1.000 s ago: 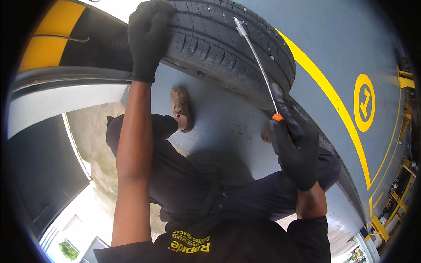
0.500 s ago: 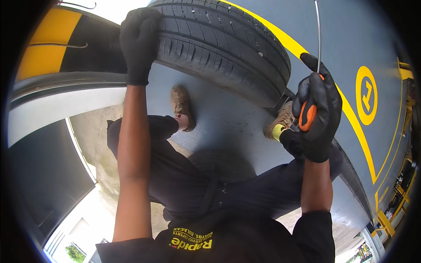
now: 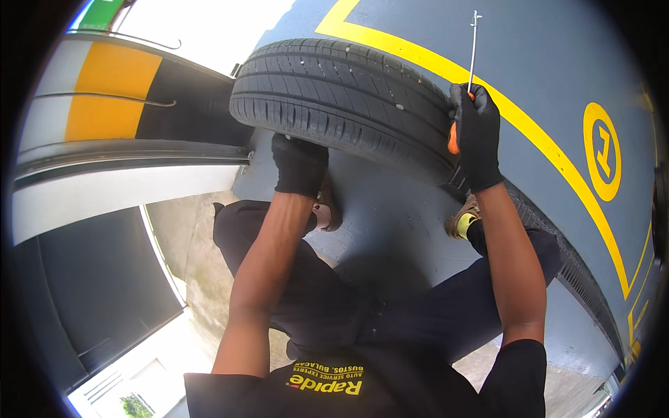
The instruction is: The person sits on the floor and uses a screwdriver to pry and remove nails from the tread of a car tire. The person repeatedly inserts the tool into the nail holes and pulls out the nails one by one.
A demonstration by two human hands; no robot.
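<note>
A black tire (image 3: pixel 341 94) stands upright in front of me, its grooved tread turned up and small pale stones (image 3: pixel 399 106) lodged in it. My left hand (image 3: pixel 301 167), in a black glove, is closed at the tire's near lower edge; its fingertips are hidden there. Beside the tire's right end, my gloved right hand (image 3: pixel 477 143) grips a screwdriver (image 3: pixel 453 138) by its orange and black handle. The thin metal shaft points up and away, clear of the tread, and its small tip looks kinked.
Yellow lines (image 3: pixel 432 63) and a circled yellow mark (image 3: pixel 603 152) are painted on the grey floor. A dark floor grate (image 3: pixel 582 279) runs along the right. Left of the tire is a yellow and black striped barrier (image 3: pixel 115 90). My shoes (image 3: pixel 460 219) flank the tire's near side.
My left hand has moved from the tire's left end to its near lower edge. My right hand has come forward and left, closer to the tire, with the screwdriver still held.
</note>
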